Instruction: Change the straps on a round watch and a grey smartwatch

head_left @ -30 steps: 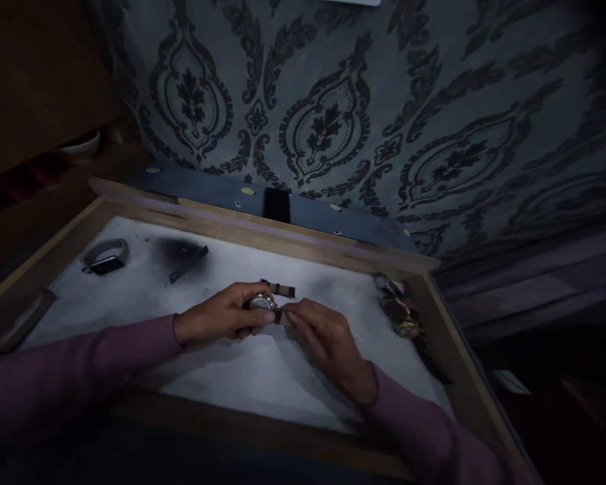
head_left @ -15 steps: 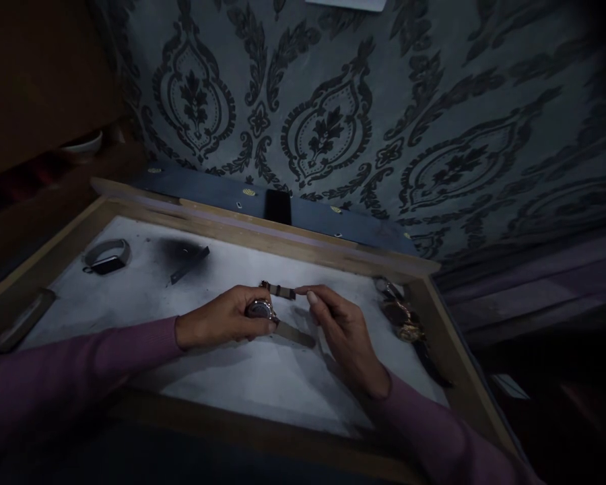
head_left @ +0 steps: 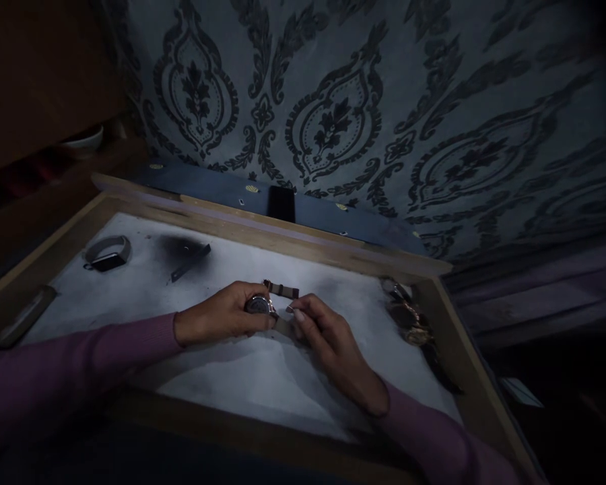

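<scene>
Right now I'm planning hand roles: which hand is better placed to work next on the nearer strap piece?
Right, most likely: the right hand has its fingertips by the strap piece, while the left hand is busy gripping the watch.

watch (head_left: 258, 305) | round, metal-rimmed | in left hand (head_left: 225, 313) | strap (head_left: 284, 328) rightward

"Which colours do we see on the watch (head_left: 257, 305)?"

"We see a silvery case, and a strap piece (head_left: 281, 291) in grey-beige with dark brown bands."

"And the sleeves (head_left: 101, 353)?"

"We'd call those plain mauve."

"Behind, we have wallpaper (head_left: 333, 128) in blue-grey with dark damask medallions and leaves."

"We also spot yellow motifs on the blue strip (head_left: 202, 180), a black phone (head_left: 281, 203), and a white tray liner (head_left: 222, 384)."
</scene>
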Action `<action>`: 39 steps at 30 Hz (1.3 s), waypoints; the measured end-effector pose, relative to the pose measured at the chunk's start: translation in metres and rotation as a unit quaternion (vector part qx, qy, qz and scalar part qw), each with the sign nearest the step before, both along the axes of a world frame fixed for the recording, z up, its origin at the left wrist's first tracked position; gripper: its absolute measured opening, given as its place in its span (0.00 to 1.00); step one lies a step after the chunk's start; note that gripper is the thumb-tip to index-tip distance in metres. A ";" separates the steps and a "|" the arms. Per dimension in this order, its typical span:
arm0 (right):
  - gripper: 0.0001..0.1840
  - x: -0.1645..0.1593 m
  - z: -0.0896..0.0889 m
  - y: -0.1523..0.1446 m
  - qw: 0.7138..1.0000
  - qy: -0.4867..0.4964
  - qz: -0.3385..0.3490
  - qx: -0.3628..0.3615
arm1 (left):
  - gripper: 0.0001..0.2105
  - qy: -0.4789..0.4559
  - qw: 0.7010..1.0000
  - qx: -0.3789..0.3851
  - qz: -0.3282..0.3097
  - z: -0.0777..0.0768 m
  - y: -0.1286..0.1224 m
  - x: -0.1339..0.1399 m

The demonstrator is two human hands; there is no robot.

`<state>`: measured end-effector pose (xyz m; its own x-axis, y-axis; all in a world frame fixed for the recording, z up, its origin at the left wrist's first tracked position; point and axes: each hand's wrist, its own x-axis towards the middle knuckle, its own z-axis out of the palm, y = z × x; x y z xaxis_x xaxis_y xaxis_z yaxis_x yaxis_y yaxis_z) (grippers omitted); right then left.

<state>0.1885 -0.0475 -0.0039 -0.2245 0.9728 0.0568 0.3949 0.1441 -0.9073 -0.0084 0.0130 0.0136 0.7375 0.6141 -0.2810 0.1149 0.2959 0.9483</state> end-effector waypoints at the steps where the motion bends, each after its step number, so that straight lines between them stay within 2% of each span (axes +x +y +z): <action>1: 0.11 0.000 -0.002 0.000 1.000 0.000 -0.005 0.005 | 0.09 0.001 1.000 -0.001 0.000 0.000 0.000 0.000; 5: 0.10 -0.001 -0.004 0.000 1.000 -0.011 -0.014 0.025 | 0.08 0.004 1.000 -0.002 0.001 0.000 0.000 0.000; 13: 0.13 -0.003 -0.002 -0.002 0.999 -0.027 0.008 0.021 | 0.09 -0.005 1.000 -0.005 0.004 -0.002 -0.002 0.001; 22: 0.16 -0.002 -0.001 -0.002 0.997 -0.030 0.043 0.060 | 0.09 0.004 1.000 -0.015 -0.004 -0.004 -0.001 0.000; 29: 0.17 -0.001 -0.005 -0.001 0.996 -0.031 0.060 0.055 | 0.14 0.015 1.000 -0.016 -0.012 0.000 -0.002 0.000; 39: 0.17 -0.002 -0.004 -0.002 0.995 -0.029 0.062 0.077 | 0.10 0.015 1.000 -0.011 -0.024 -0.002 -0.001 0.000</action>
